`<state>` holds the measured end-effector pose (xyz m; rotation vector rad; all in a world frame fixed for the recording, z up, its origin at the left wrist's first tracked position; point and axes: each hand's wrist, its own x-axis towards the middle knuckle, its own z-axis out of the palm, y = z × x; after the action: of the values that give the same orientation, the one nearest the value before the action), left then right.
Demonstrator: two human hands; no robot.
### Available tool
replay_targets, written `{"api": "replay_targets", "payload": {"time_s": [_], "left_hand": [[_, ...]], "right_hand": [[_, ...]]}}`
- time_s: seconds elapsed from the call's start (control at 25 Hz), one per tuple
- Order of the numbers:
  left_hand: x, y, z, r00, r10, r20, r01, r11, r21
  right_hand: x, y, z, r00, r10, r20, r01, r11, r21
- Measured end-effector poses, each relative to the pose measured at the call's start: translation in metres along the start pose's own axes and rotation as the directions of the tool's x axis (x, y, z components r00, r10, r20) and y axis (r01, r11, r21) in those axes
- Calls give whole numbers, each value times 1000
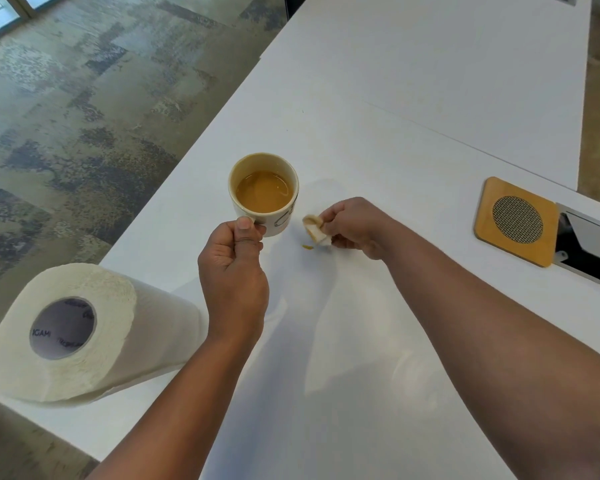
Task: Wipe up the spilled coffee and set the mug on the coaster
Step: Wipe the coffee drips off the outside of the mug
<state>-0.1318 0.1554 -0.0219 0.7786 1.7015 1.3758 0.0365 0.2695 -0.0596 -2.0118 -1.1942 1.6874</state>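
A cream mug [263, 192] holding light brown coffee is gripped by its handle in my left hand [234, 268], near the table's left edge; whether its base touches the table I cannot tell. My right hand [355, 226] pinches a small crumpled paper towel piece [316, 230], stained brown, just right of the mug. A small coffee drop [307, 247] lies on the white table [395, 140] just below that wad. The square wooden coaster [516, 221] with a round mesh centre lies at the right, apart from both hands.
A paper towel roll [70, 334] lies on its side at the table's near left corner. A cable hatch [589, 244] is set into the table right behind the coaster. The table's left edge drops to patterned carpet [84, 116].
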Motion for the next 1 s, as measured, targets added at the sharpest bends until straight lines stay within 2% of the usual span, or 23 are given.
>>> {"api": "replay_targets", "payload": {"time_s": [0.12,0.24,0.44,0.64,0.88,1.0], "left_hand": [[0,-1,1,1000,-8,-2,8,1000,-9],[-2,-2,4,1000,-13,-4,13,1000,-4],[-3,-1,4,1000,-9,1,9,1000,2],[-2,-2,3,1000,4,-6,-4,1000,8],[0,-4,0,1000,8,-15,-7,1000,21],[-1,-5,0,1000,6,-16,-6,1000,18]], "right_hand": [[2,10,-10,997,44,-68,-24,965,262],[5,17,-7,987,9,-162,42,950,310],[7,29,-2,937,-103,-333,138,987,84],[4,39,-2,934,-216,-284,207,976,-62],[8,50,5,797,-487,-357,361,858,-364],[8,54,8,791,-517,-326,335,813,-476]]}}
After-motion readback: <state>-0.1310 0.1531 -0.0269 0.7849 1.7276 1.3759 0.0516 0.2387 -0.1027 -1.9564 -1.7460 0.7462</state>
